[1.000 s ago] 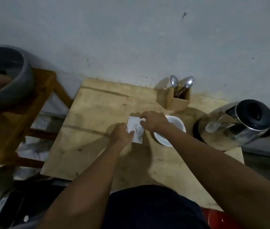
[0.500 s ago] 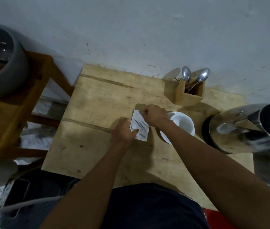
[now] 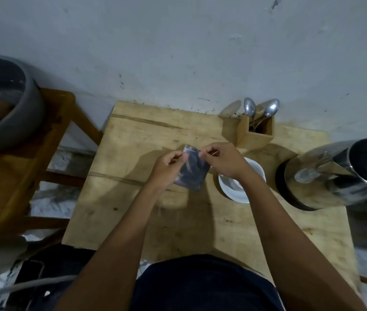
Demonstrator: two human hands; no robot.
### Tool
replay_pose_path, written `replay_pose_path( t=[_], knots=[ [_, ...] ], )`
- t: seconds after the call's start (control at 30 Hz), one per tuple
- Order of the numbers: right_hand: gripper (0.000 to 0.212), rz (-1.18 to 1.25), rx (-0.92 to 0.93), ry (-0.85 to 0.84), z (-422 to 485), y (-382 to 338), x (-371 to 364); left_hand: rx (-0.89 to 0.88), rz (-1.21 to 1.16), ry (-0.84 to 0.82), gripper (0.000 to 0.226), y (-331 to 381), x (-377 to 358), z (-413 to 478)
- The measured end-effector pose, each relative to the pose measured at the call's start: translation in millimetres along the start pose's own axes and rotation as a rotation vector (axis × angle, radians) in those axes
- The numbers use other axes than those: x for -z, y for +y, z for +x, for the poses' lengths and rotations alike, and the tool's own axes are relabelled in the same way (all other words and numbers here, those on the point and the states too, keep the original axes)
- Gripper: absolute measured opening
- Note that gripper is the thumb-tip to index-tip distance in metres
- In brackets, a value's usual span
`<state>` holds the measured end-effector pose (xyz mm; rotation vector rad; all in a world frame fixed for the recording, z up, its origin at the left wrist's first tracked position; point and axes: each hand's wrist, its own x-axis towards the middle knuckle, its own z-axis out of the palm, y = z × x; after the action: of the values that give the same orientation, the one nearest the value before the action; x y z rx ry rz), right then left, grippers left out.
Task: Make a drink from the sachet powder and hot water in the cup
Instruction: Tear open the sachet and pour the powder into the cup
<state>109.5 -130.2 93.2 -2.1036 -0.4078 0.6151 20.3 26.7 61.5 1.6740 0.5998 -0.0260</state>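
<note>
Plywood worktop (image 3: 133, 140) stands against a scuffed grey wall (image 3: 178, 52). Above it our left hand (image 3: 166, 167) and right hand (image 3: 223, 160) pinch the sachet (image 3: 192, 173) by its top edge, beside the white cup (image 3: 236, 190) and steel kettle (image 3: 326, 173).

table (image 3: 133, 205): bare pale wood, matt, stained and scuffed. spoon holder (image 3: 259, 134): plain wooden box. spoons (image 3: 270, 108): polished metal, dulled. kettle (image 3: 321, 176): mirror-glossy steel body, matt black lid and base. cup (image 3: 234, 191): smooth white glazed ceramic. sachet (image 3: 192, 173): glossy foil-like film. wall (image 3: 178, 52): rough, chipped matt plaster.
</note>
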Motion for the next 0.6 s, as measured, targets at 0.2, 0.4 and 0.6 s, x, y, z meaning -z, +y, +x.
replay_pose_path(
  t=[0.2,0.4,0.6],
  knots=[
    [0.012,0.058,0.097,0.012,-24,-16,9,-0.125,0.036,-0.108,0.017,25,5,-14],
    [0.009,0.174,0.120,0.029,-47,-19,7,-0.212,0.029,-0.083,0.022,39,8,-26],
    [0.009,0.186,0.085,0.108,-65,-25,14,-0.336,0.151,-0.032,0.022,44,3,-36]
  ],
)
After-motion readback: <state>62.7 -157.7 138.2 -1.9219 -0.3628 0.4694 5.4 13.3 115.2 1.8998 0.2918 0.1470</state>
